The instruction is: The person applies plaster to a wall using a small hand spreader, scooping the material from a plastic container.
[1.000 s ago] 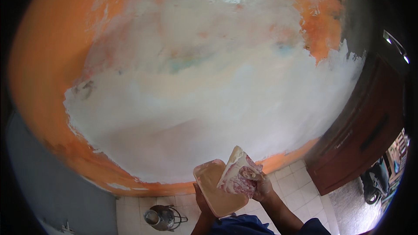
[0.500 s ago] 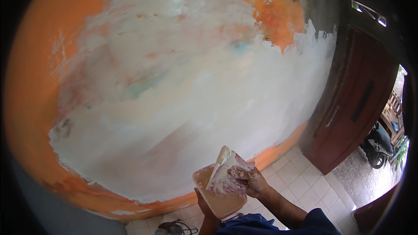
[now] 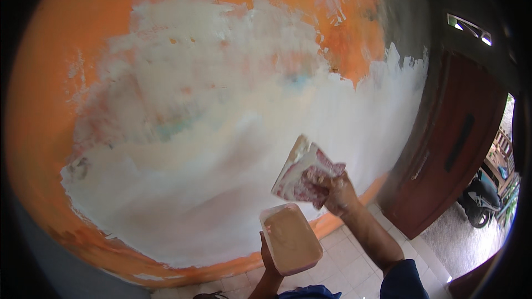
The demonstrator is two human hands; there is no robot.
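Note:
My right hand (image 3: 337,192) grips a broad, flat putty scraper (image 3: 303,173), dark red and smeared with pale putty, with a lump along its upper-left edge. I hold it raised in front of the wall (image 3: 221,111); whether it touches cannot be told. Below it, my left hand (image 3: 268,256) supports a rectangular plastic tub (image 3: 292,270) from its left side, most fingers hidden behind it. Smooth beige putty (image 3: 291,238) lies inside the tub. White putty covers the wall's middle in a ragged patch, with orange paint around it.
Pale floor tiles (image 3: 343,257) run along the foot of the wall. To the right stands a dark red door (image 3: 451,138) beside an opening, with a parked motorcycle (image 3: 481,199) outside. Part of a dark object (image 3: 209,295) shows at the lower edge.
My right hand has lifted the scraper out from over the tub, up and to the right. The tub has shifted slightly right, and its putty now shows fully.

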